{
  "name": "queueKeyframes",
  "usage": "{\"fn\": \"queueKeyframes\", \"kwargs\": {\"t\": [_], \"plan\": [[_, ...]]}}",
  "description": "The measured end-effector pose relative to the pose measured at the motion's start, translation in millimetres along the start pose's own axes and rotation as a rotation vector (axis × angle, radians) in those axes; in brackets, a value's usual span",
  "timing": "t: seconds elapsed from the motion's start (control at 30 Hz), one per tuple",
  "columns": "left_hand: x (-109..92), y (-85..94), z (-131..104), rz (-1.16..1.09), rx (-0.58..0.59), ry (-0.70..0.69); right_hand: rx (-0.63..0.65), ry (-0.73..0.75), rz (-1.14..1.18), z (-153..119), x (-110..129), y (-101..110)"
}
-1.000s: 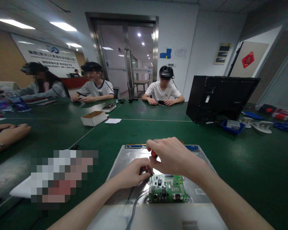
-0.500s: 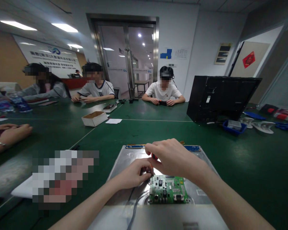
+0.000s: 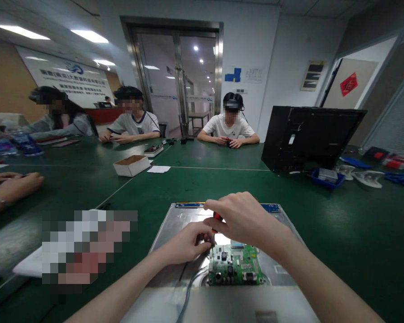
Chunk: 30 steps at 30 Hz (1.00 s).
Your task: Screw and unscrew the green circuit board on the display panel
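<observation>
Green circuit board [image 3: 234, 265] lies on a silver metal panel [image 3: 178, 220]; right fingers [image 3: 212, 205] grip a red-and-black handle [image 3: 217, 216], left fingers [image 3: 204, 248] pinch narrowly beside it, contents hidden.

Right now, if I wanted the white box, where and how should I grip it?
I'd pinch the white box by its near wall, from above, one finger inside and the thumb outside: it sits upright with its top open, so that wall stands free.

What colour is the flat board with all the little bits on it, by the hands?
The circuit board is green, seen best in the head view.
</observation>
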State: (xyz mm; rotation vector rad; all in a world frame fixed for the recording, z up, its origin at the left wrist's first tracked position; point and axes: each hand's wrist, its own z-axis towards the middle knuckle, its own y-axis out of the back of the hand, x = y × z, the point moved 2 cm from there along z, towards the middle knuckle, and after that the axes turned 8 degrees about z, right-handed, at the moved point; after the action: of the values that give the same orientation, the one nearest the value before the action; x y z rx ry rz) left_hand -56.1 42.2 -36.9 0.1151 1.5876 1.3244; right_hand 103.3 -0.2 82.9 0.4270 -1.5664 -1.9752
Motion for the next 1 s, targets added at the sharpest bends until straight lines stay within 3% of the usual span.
{"fn": "queueKeyframes", "kwargs": {"t": [0.27, 0.6, 1.0], "plan": [[1.7, -1.4, 0.4, -0.013, -0.017, -0.039, 0.006, 0.060, 0.124, -3.8, 5.7, 3.4], [-1.6, 0.2, 0.2, -0.027, -0.012, -0.012, -0.031, 0.019, 0.018, -0.7, 1.2, 1.4], [2.1, 0.1, 0.1, -0.047, 0.002, -0.029, 0.010, 0.051, 0.112, -4.6, -3.8, 3.4]]}}
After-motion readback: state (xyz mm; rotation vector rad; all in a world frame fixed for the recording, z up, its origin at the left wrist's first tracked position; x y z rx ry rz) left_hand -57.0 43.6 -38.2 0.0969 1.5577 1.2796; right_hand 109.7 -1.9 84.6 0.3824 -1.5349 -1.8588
